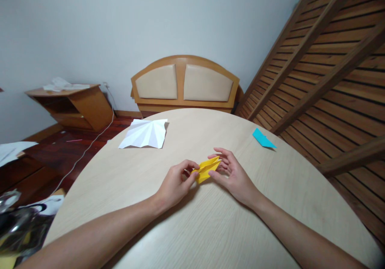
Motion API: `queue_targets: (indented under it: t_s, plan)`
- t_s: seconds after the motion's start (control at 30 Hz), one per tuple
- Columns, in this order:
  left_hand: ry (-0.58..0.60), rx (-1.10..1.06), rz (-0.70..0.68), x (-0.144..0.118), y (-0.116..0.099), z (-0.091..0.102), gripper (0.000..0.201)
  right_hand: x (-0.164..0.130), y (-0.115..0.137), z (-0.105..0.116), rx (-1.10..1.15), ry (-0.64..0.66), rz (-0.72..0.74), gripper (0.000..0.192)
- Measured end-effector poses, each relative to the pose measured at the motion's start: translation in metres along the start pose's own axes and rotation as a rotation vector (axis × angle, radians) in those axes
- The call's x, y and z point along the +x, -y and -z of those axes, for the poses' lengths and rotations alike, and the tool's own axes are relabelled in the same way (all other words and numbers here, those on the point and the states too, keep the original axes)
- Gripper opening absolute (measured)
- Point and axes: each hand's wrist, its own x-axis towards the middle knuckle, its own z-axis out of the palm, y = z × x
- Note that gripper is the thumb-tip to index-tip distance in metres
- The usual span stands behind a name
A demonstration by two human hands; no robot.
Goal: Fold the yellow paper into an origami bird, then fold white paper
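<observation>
A yellow folded paper (207,171) with pointed ends and a crease along its middle is held just over the round table (234,233). My left hand (177,181) pinches its left end between thumb and fingers. On the other side, my right hand (236,178) has its thumb at the lower right edge and its curled fingers behind the right tip, partly hidden by the paper. Farther off to the right lies a small turquoise folded paper (264,138). A white sheet with fan-like creases (146,133) rests at the table's far left.
Beyond the table stands a wooden headboard (181,80) with two pale panels. Wooden slats (325,76) lean along the right. At the left are a low cabinet (81,104) with papers on top, a white cable (87,150) across the floor, and a glass vessel (18,225) beside the table's edge.
</observation>
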Motion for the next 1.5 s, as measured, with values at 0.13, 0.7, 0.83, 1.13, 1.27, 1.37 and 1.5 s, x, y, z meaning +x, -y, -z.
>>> queue_targets:
  t_s: [0.13, 0.7, 0.83, 1.13, 1.27, 1.37, 1.5]
  plan:
    - [0.029, 0.087, -0.039, -0.002, -0.0002, 0.0004, 0.015, 0.0022, 0.0036, 0.007, -0.219, 0.014, 0.14, 0.022]
    - [0.138, 0.042, -0.029, -0.001, -0.0011, 0.0016, 0.024, -0.0004, 0.0074, 0.0065, -0.402, 0.089, 0.114, 0.01]
    - [0.148, 0.04, -0.045, -0.0013, -0.001, 0.0017, 0.024, -0.001, 0.0074, 0.007, -0.426, 0.135, 0.18, 0.01]
    - [0.159, 0.02, -0.033, -0.0034, 0.0015, 0.0, 0.025, 0.0003, 0.0098, 0.0048, -0.518, 0.156, 0.237, 0.014]
    - [0.168, 0.024, -0.026, -0.0024, 0.0004, -0.0008, 0.026, 0.0001, 0.009, 0.0044, -0.546, 0.168, 0.246, 0.015]
    - [0.168, 0.024, -0.017, -0.0017, -0.0009, -0.001, 0.027, -0.0001, 0.008, 0.005, -0.539, 0.176, 0.238, 0.016]
    - [0.123, -0.046, 0.068, -0.0005, -0.0016, -0.0008, 0.026, -0.002, 0.0079, 0.0044, -0.451, 0.138, 0.164, 0.012]
